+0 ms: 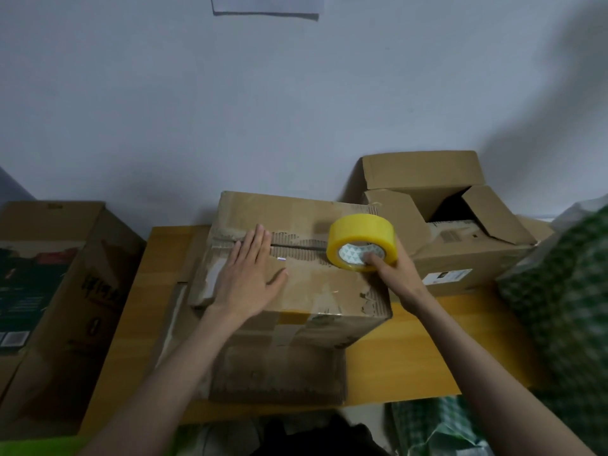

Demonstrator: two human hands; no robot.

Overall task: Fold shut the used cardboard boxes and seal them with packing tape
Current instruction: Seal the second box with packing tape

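Note:
A worn brown cardboard box (316, 291) stands on a wooden table (418, 350), its top flaps folded down with a torn seam running across the middle. My left hand (246, 274) lies flat with straight fingers on the left part of the top, pressing the flaps by the seam. My right hand (391, 268) grips a yellow roll of packing tape (362, 240), thumb in its core, held on edge over the right end of the seam.
A second cardboard box (460, 245) with open flaps stands behind on the right. A larger printed box (49, 291) stands left of the table. Green checked fabric (566, 307) lies at the right. A grey wall (263, 110) rises behind.

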